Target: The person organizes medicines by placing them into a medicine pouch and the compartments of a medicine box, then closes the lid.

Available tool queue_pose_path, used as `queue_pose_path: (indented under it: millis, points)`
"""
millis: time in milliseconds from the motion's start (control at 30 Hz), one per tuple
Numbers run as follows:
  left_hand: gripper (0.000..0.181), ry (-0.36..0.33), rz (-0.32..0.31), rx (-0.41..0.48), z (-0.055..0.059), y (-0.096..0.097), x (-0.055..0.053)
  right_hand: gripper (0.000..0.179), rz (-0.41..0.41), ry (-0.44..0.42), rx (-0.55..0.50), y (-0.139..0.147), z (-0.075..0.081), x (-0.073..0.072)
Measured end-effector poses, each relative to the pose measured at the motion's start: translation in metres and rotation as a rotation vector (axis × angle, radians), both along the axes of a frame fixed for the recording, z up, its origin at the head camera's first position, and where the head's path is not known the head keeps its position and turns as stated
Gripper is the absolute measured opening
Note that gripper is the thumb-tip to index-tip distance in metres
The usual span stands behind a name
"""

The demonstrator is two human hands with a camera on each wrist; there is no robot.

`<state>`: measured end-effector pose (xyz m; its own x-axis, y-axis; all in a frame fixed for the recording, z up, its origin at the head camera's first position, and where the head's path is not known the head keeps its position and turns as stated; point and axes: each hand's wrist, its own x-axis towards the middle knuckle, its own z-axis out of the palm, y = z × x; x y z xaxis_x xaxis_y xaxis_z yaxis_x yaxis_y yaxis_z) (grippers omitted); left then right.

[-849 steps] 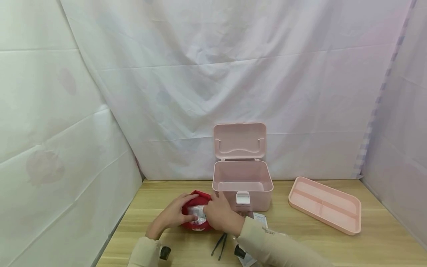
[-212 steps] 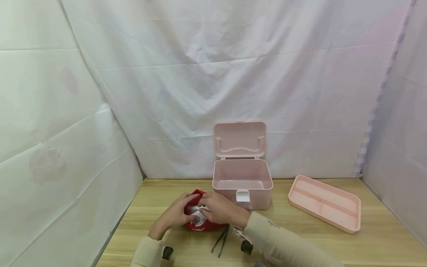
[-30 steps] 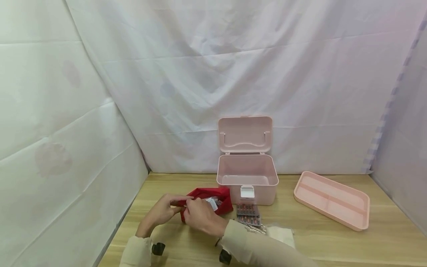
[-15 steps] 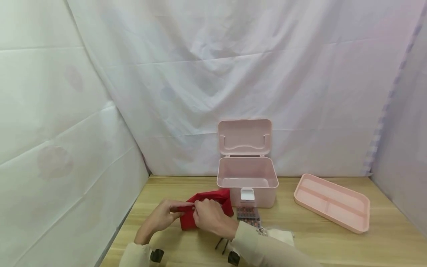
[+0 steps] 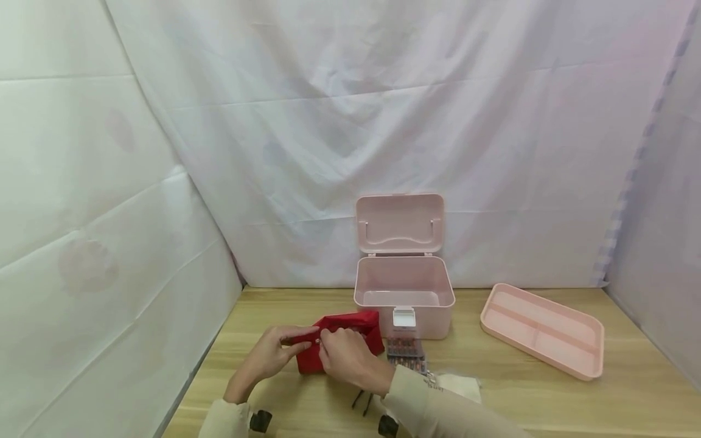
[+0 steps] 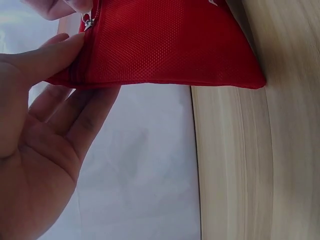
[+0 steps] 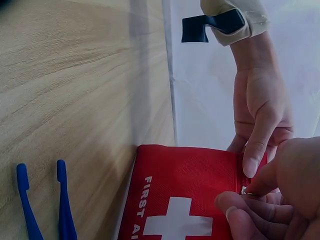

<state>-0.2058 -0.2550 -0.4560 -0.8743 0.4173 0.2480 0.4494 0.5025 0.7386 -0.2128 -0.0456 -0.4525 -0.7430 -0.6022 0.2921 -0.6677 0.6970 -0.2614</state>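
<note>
A red first aid pouch (image 5: 311,361) stands on the table, its zipped edge upward and partly open at the right end. My left hand (image 5: 269,354) pinches its left top corner, thumb on the front and fingers behind, as the left wrist view shows. With thumb and fingertips my right hand (image 5: 350,359) pinches the zipper pull (image 6: 89,23), close to the left thumb. White lettering and a white cross (image 7: 177,220) mark the pouch's front in the right wrist view. What lies inside is mostly hidden behind my right hand.
Behind stands a pink box (image 5: 430,323) with its lid (image 5: 400,222) raised. A divided pink tray (image 5: 547,334) lies at right. Capsule blister packs (image 5: 405,348), a white packet (image 5: 462,386) and a blue two-pronged tool resembling tweezers (image 7: 65,215) lie near my right arm.
Earlier both hands were in the pouch's opening, among clear packets. Over the last second the pouch has tipped upright, its contents have gone from sight, and my right hand has shifted slightly right.
</note>
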Motion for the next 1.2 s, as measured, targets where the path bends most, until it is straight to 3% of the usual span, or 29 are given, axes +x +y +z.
queue_pose_path:
  millis: [333, 500, 733, 1000, 1200]
  points:
    - [0.041, 0.027, -0.011, -0.004, -0.001, 0.001, 0.003, 0.011, 0.022, 0.105, 0.021, 0.007, -0.005, 0.001]
    - [0.043, 0.036, 0.008, -0.012, -0.001, -0.003, 0.003, 0.011, 0.051, 0.110, 0.006, 0.014, -0.004, 0.001]
    - [0.038, 0.126, 0.012, -0.019, -0.003, -0.015, 0.006, 0.014, 0.083, 0.109, 0.026, 0.028, -0.004, -0.004]
    - [0.038, 0.087, 0.043, -0.050, -0.001, -0.017, 0.006, 0.017, 0.090, 0.205, 0.032, 0.040, -0.006, -0.007]
    - [0.034, 0.130, 0.045, -0.050, -0.003, -0.026, 0.008, 0.015, 0.064, 0.229, 0.025, 0.055, -0.007, -0.012]
